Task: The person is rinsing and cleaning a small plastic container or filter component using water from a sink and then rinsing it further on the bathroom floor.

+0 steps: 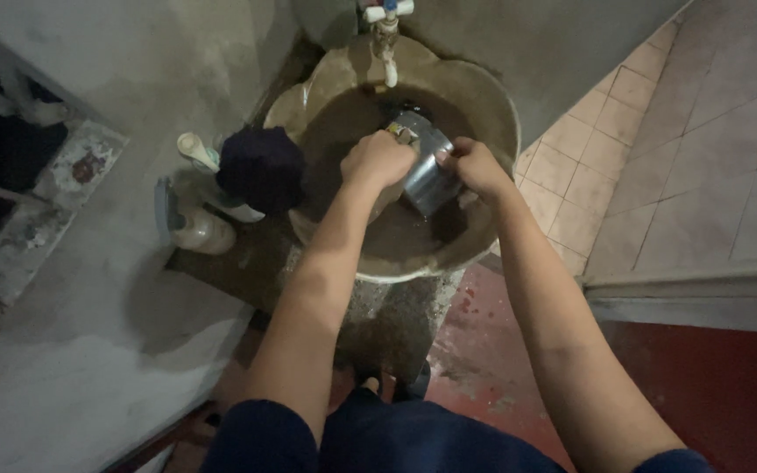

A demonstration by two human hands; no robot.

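Head view looked down as you scrubbed a shiny metal cup (427, 171) over the stained, round stone basin (492, 105). Your left hand (378, 160) was clenched against the cup's mouth; your right hand (475, 166) gripped its smooth wall. Rinsing under the white tap (387, 39) appeared due next, calling for a firm hold on slick steel. Pale plastic bottles (199, 219) and a dark cloth (260, 166) sat alongside.
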